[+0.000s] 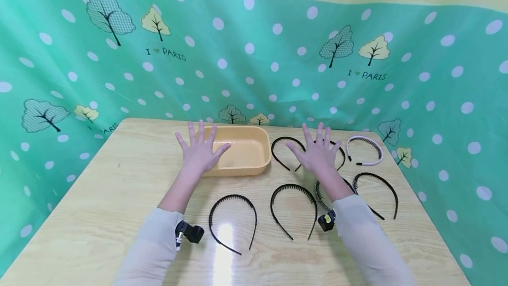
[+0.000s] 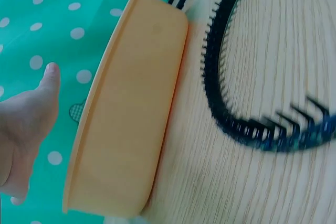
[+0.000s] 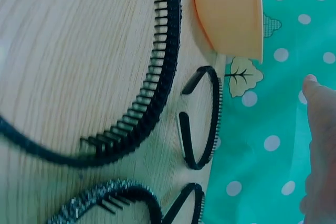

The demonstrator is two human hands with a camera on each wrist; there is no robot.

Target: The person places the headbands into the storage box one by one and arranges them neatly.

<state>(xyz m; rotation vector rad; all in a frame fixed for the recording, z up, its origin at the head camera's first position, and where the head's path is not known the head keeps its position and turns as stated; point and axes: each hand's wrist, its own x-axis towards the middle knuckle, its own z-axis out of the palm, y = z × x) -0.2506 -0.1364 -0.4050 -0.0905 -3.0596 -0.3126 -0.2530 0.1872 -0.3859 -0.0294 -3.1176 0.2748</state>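
My left hand [image 1: 199, 153] is held up with its fingers spread, in front of the left part of a peach plastic basket [image 1: 242, 171]. Nothing is in it. My right hand [image 1: 319, 153] is likewise raised with spread fingers and holds nothing. Behind it is a black headband [image 1: 342, 153], partly covered. Another black headband [image 1: 274, 147] lies between the basket and that hand. Nearer to me lie two black toothed headbands, one on the left [image 1: 210, 220] and one in the middle [image 1: 272, 202]. Under my right forearm a glittery headband [image 1: 319, 194] is partly hidden.
On the right of the wooden table [image 1: 99, 215] lie a white headband [image 1: 381, 156] and a further black headband [image 1: 390, 186]. A green dotted curtain [image 1: 254, 78] hangs along the table's back and sides. Each wrist carries a small black camera.
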